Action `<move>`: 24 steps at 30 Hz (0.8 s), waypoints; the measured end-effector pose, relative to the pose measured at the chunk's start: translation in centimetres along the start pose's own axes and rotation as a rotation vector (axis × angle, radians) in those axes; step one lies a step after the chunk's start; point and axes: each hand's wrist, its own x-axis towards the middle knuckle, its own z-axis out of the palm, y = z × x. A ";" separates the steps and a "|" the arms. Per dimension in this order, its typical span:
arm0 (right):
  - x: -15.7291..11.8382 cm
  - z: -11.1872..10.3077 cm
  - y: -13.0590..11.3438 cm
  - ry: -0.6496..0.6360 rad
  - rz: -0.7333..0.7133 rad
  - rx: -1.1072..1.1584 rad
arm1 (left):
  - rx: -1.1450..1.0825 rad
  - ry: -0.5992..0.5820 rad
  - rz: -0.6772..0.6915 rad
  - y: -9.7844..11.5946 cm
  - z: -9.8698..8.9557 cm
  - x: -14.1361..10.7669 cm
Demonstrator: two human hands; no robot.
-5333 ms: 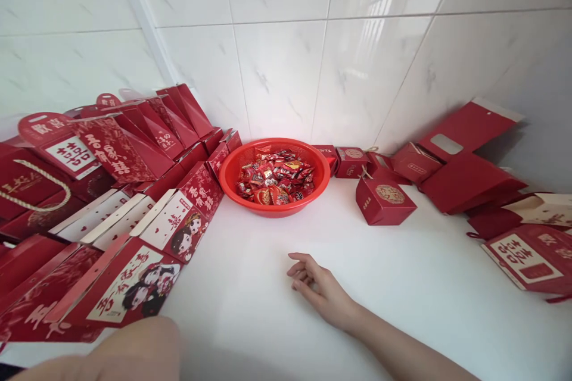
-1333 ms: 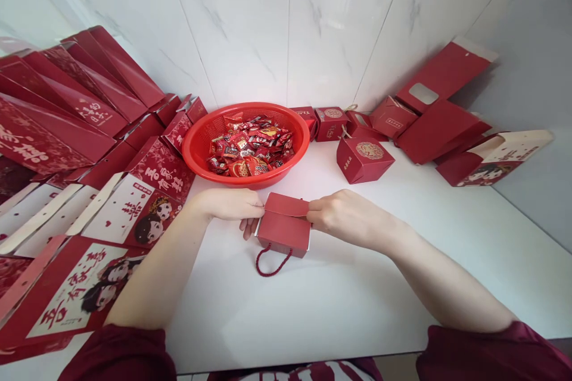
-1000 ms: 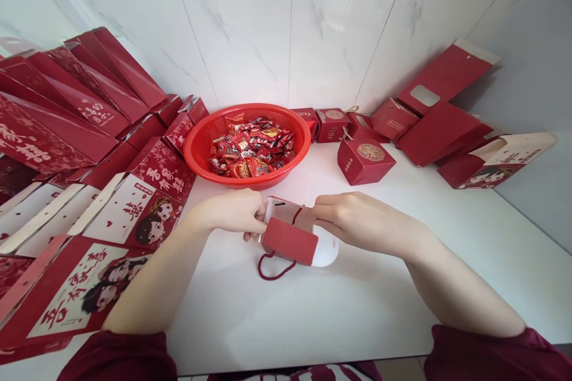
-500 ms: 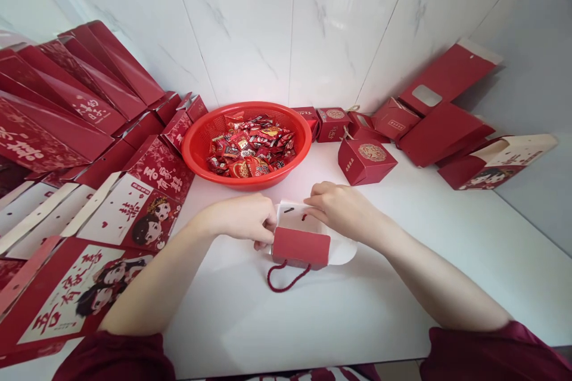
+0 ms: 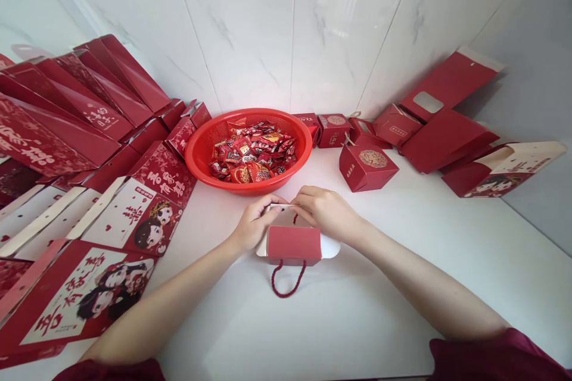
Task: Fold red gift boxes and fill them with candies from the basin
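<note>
A small red gift box point(image 5: 294, 243) with a white inside stands with its top open on the white table in front of me. A dark red rope handle point(image 5: 288, 294) hangs from its near side, and white side flaps stick out left and right. My left hand point(image 5: 258, 225) pinches the far rim at its left end. My right hand point(image 5: 325, 211) grips the same rim farther right, fingers bent over it. Part of a dark red cord shows inside, near my right fingers. The box's far outer side is hidden.
Behind the box stands a red plastic basket point(image 5: 191, 165) holding wrapped sweets point(image 5: 250, 152). A closed red box point(image 5: 369, 168) sits to its right, with several more red boxes point(image 5: 447, 137) along the wall. Many printed red boxes point(image 5: 89, 292) crowd the left side.
My left hand has moved from the box's left side up to its far rim. My right hand has shifted slightly left, and the box has turned a little and moved left.
</note>
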 end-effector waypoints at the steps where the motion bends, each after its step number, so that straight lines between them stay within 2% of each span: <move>1: 0.0 0.1 -0.3 0.040 -0.019 0.007 | -0.015 0.037 -0.014 -0.4 0.1 -0.4; 3: -0.2 0.1 -1.1 0.114 -0.060 0.028 | -0.017 0.097 -0.009 -0.9 0.1 -1.2; 5: -0.7 -0.2 -2.0 0.134 -0.109 0.117 | -0.026 0.152 0.001 -1.1 -0.2 -1.9; 8: -1.7 -0.6 -3.4 0.040 -0.177 0.271 | -0.021 0.239 0.016 -1.4 -1.0 -2.6; 11: -2.2 -0.1 -4.1 -0.090 -0.196 0.263 | 0.003 0.291 0.016 -2.1 -1.6 -3.1; 13: -2.2 0.5 -4.1 -0.143 -0.194 0.248 | -0.021 0.287 0.034 -2.7 -1.6 -3.4; 16: -1.7 1.8 -3.5 -0.133 -0.164 0.299 | -0.185 0.154 0.180 -3.8 -1.3 -3.7; 19: -1.4 3.4 -2.4 -0.009 -0.166 0.422 | -0.342 -0.058 0.366 -4.9 -0.9 -3.6; 22: -1.9 5.6 -1.4 0.180 -0.202 0.570 | -0.312 -0.157 0.441 -5.6 -0.9 -3.3; 24: -2.3 7.1 -0.9 0.266 -0.170 0.664 | -0.237 -0.189 0.455 -5.9 -1.2 -3.0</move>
